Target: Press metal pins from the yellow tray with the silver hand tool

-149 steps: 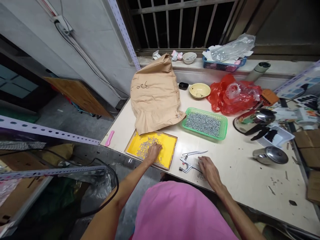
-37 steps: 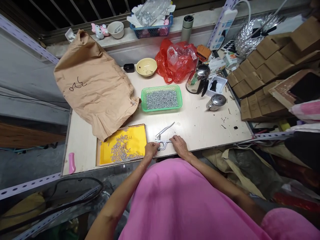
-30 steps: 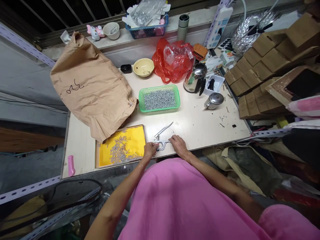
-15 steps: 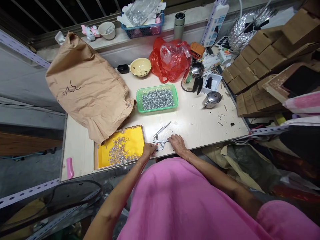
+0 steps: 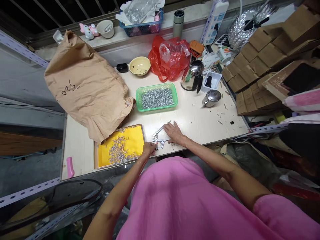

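A pair of grey metal hand pliers (image 5: 160, 143) with a small spring lies on the table near its front edge, handles spread apart. My right hand (image 5: 175, 134) is laid over the handles, its fingers on the upper handle and its thumb side by the lower one. My left hand (image 5: 149, 148) is pinched closed at the jaw end, and whatever its fingertips hold is hidden. Left of it lies a yellow-lined tray (image 5: 102, 156) with short metal pins (image 5: 117, 151) scattered in it. Beyond the pliers stands a green basket (image 5: 156, 109) full of similar small metal pieces.
A large brown paper bag (image 5: 87, 90) leans over the table's left side. A cream bowl (image 5: 140, 66), red plastic bag (image 5: 166, 61), kettle (image 5: 193, 75) and lidded metal cup (image 5: 212, 98) stand at the back. Cardboard boxes (image 5: 265, 60) are stacked right. A pink handle (image 5: 70, 167) lies front left.
My right hand has moved forward from the end of the lower handle onto the upper handle, its fingers reaching over it. My left hand stays at the jaw end.
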`<state>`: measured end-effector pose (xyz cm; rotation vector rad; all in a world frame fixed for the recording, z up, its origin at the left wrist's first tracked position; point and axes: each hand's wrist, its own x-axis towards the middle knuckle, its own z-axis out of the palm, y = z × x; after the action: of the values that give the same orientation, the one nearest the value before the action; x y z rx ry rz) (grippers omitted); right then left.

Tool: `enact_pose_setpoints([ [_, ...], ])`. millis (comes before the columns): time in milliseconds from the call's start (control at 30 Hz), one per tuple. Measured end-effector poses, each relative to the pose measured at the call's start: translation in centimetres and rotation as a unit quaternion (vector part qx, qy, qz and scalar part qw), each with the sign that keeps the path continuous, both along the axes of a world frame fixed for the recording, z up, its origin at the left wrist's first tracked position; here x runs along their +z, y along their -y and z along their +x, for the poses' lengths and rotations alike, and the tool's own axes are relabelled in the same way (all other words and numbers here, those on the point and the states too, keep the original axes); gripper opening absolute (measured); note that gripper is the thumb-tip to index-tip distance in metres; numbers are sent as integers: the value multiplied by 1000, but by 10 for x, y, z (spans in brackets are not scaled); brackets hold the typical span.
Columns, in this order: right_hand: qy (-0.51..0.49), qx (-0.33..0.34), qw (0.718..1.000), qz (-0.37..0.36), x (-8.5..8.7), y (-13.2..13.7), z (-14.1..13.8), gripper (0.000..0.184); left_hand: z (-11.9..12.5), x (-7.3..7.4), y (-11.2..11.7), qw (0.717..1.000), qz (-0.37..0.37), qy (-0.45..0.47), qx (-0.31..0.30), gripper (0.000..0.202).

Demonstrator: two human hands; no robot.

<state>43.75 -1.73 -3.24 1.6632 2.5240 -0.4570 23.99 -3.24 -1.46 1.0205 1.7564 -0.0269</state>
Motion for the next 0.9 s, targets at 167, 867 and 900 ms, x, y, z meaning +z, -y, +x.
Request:
enact_pose_setpoints([
  [167,20,-2,1000,-8,9,-7,-3,102,0,0,1,1000,0,7,7,22],
  [867,21,-6,1000,-7,10,5,-7,46,40,7,-1,839,351,-103,-404,45],
  [900,18,-6,1000,-8,9,7,-6,47,45,7,-5,826,351,-103,-428,51],
])
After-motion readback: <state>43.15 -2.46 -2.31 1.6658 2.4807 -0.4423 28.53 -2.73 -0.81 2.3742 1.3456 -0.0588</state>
